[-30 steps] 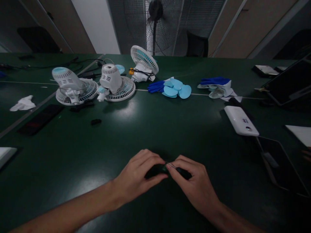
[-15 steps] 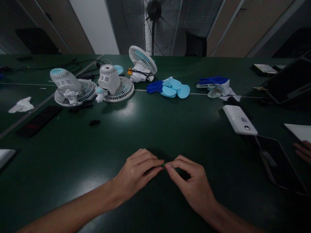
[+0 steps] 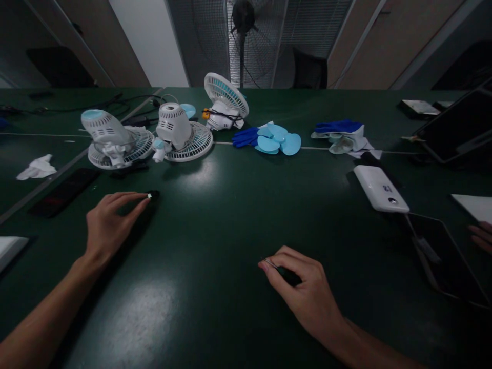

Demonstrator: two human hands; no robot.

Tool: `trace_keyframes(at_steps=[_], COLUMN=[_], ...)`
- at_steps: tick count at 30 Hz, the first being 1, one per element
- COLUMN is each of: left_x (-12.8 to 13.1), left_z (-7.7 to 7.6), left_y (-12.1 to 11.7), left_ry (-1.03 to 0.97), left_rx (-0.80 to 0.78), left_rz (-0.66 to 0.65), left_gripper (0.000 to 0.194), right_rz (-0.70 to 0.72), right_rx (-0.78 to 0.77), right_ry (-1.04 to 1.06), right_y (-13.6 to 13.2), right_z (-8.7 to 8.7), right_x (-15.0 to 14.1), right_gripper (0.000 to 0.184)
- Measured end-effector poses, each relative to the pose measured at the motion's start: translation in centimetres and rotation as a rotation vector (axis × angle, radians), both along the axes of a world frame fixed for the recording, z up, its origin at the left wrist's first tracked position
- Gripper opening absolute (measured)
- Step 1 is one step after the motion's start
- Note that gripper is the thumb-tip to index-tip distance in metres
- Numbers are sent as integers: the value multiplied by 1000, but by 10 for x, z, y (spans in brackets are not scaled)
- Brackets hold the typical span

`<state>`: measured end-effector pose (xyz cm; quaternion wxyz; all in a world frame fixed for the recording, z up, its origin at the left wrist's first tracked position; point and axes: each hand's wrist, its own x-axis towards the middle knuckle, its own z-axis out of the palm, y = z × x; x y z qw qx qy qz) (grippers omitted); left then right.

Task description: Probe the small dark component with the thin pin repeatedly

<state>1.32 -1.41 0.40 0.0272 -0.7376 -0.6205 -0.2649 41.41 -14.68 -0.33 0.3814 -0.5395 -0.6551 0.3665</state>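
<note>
My left hand (image 3: 109, 223) reaches out to the left over the green table, thumb and forefinger pinched on a tiny pale piece (image 3: 149, 196), too small to name. Right beside those fingertips lies a small black part (image 3: 154, 194); whether they touch it I cannot tell. My right hand (image 3: 302, 282) stays low in the middle, closed around a small screwdriver (image 3: 289, 275) with a dark handle. Its thin metal shaft points up and left between thumb and forefinger.
Partly dismantled white fans (image 3: 175, 125) stand at the back left. Light-blue fan blades (image 3: 279, 139) lie by blue gloves (image 3: 244, 137). On the right are a white device (image 3: 380, 188), a dark tablet (image 3: 446, 256) and another person's hand (image 3: 481, 237). A black phone-like slab (image 3: 65, 192) lies left.
My left hand has left my right hand and moved far left and forward, carrying the tiny piece to the black part. My right hand has hardly moved and still grips the screwdriver.
</note>
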Motion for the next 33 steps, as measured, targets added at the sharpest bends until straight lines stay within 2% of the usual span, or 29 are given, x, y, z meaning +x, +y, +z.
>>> trace_keyframes(at_steps=[4, 10, 21, 33], left_x=[-3, -2, -8, -14], left_z=[1, 3, 1, 1], left_y=[2, 8, 17, 23], left_ry=[-68, -94, -117, -226], left_rx=[-83, -63, -150, -228], left_rz=[18, 59, 84, 80], left_gripper=[36, 41, 47, 51], right_rz=[2, 12, 24, 25], right_rx=[6, -15, 7, 1], right_ry=[6, 1, -3, -15], right_y=[0, 0, 0, -1], right_z=[0, 1, 1, 0], right_x=[0, 1, 1, 2], right_gripper=[19, 19, 20, 20])
